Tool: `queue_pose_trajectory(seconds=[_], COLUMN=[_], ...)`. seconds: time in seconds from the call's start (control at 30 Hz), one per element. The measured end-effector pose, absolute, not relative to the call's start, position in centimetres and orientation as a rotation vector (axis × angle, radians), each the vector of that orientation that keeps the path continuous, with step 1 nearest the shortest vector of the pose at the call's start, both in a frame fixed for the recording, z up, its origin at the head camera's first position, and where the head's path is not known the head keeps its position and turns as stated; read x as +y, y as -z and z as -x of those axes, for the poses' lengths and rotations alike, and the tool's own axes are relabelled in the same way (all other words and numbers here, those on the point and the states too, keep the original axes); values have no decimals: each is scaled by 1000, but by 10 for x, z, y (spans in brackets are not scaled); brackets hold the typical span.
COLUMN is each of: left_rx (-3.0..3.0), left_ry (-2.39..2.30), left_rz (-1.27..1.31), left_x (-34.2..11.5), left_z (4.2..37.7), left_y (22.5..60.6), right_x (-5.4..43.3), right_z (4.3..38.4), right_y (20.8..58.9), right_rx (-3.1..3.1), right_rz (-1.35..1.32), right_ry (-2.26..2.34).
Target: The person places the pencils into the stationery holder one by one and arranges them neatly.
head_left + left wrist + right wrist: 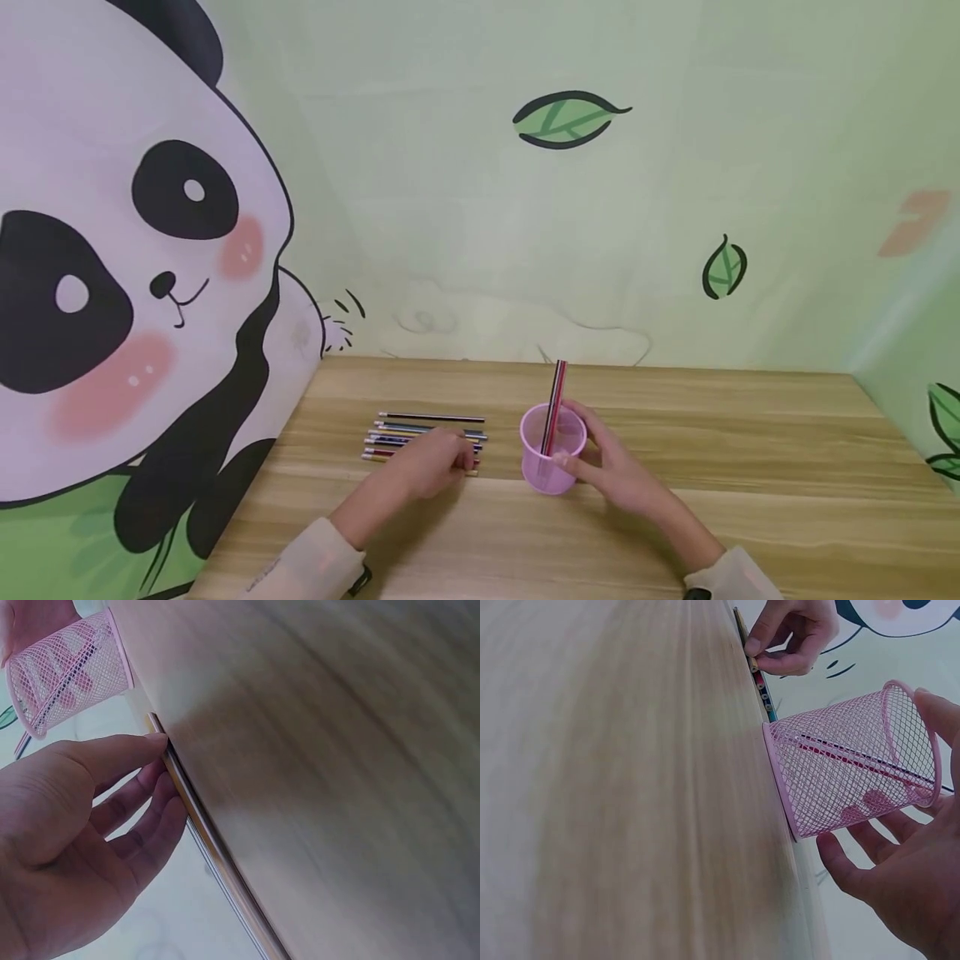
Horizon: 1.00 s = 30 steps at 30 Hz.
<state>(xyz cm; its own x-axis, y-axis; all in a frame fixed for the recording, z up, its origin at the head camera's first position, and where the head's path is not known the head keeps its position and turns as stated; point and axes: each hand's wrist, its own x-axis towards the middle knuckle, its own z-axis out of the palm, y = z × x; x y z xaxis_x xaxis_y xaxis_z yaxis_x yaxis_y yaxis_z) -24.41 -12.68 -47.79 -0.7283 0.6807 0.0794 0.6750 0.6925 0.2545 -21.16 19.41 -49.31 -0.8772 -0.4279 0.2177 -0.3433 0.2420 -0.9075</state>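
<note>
Okay so there's a person at a wood-grain tabletop (750,467) with both hands busy. The left grip (438,460) is pinching the nearest pencil (375,457), a yellowish one, thumb on one side and fingers on the other, right by the end that faces the cup. That pencil is at the near edge of a bunch of other pencils (431,417) lying side by side, roughly parallel, pale eraser ends pointing left. The farthest one is dark and sits a little apart from the rest

The right grip (618,467) is wrapped around a pink mesh cup (551,479), thumb at the near side of the rim and the other fingers round the side and back. The cup stands upright on the tabletop, just right of the pencil bunch with a bit of bare wood between. Inside it there's a dark pencil and a red one (553,408) close together, both leaning and poking up above the rim

Both arms have pale sleeves (322,554), with something black (362,580) showing at each cuff. Behind it all is a light green wall (450,208) with a huge cartoon panda (217,125) on the left and some outlined leaves (567,121) on it
</note>
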Motion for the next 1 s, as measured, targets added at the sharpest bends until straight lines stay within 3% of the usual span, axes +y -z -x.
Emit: queue_pose_trajectory(seconds=[1.0], left_rx=[2865], left_ry=[-360], left_rz=[-1148], left_x=[-121], left_z=[245], left_y=[473], right_x=[196], right_z=[214], right_y=[495], right_rx=[2401], right_rz=[802], right_ry=[1754])
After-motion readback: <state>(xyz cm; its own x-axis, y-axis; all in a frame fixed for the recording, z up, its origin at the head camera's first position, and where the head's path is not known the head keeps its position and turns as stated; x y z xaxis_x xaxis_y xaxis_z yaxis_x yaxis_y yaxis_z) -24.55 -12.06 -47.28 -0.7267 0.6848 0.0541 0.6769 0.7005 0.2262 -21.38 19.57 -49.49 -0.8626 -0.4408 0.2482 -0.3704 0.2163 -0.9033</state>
